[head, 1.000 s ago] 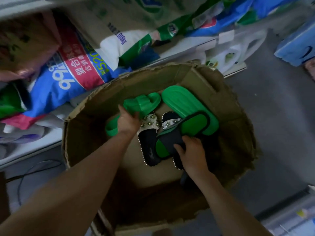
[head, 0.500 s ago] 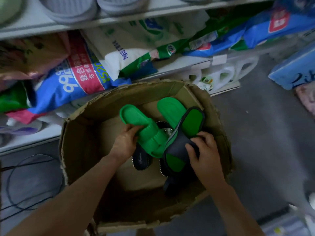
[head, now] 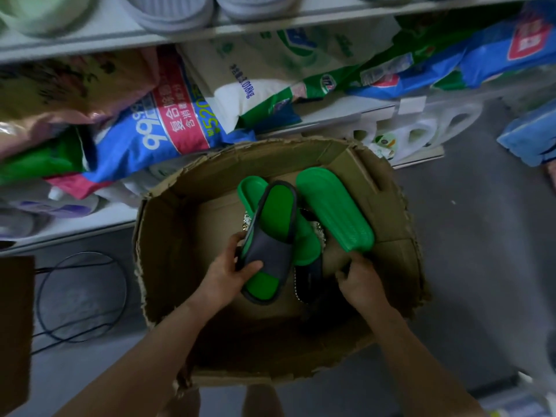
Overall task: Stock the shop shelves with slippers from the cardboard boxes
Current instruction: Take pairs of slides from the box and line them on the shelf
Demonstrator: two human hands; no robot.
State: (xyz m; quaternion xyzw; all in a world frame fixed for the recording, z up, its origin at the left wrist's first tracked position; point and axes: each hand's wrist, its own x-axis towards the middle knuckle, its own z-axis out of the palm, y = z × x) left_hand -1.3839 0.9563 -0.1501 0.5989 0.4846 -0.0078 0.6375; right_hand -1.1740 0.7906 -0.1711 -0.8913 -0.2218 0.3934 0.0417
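Since the white shop shelving (head: 90, 40) fills the top of the view, I'll start there. Pale grey slippers (head: 171, 10) sit on the upper board, and fat plastic sacks (head: 156, 130) in blue, red and green are piled underneath. On the floor in front is the battered brown cardboard box (head: 156, 236), open top, torn rim. All the slippers left to stock are inside it.

Biggest one showing is the plain green slipper lying ridged sole up (head: 334, 209) against the right wall. Next to it is the green slipper with the dark grey strap (head: 269, 242), stacked on another all-green slipper (head: 251, 191). A black studded pair (head: 307, 281) is mostly buried under those.

The left hand (head: 225, 275) is grasping the grey-strapped one at the strap, fingers (head: 237, 239) wrapped round its edge. The right hand (head: 361, 284) has its fingers (head: 353, 263) curled at the near end of the sole-up slipper. Honestly can't tell if it has hold of it or is just touching.

These look like light, bendy foam or rubber, nothing fragile. I reckon grabbing across the strap or pinching mid-sole is the way. The studs on the black pair might snag.
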